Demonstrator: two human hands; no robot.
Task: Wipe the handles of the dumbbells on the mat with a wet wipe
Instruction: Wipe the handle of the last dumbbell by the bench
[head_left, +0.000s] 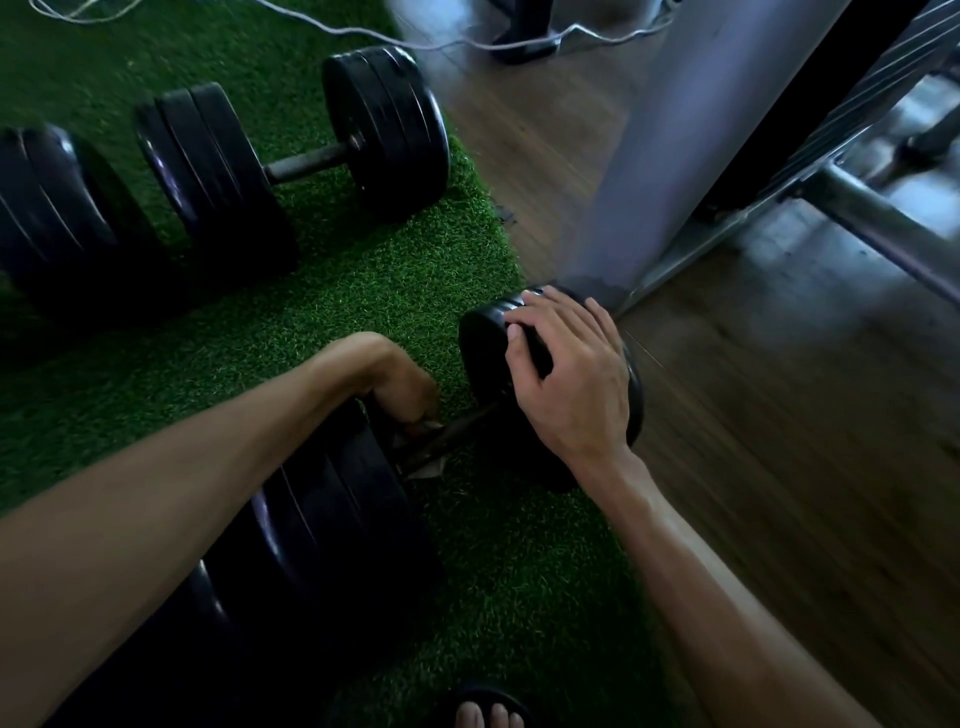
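Our left hand curls down over the near dumbbell's handle, pinching a pale wet wipe against the bar. Our right hand lies spread on the right-hand plate, steadying it. The handle's axis runs from near-left to far-right between both hands, so strokes should follow it. A second dumbbell lies farther left on the green mat, unreached.

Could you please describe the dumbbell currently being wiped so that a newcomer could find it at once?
Start at the green mat and follow its right edge beside the wooden floor. The nearest dumbbell lies there. Only it has hands on it.
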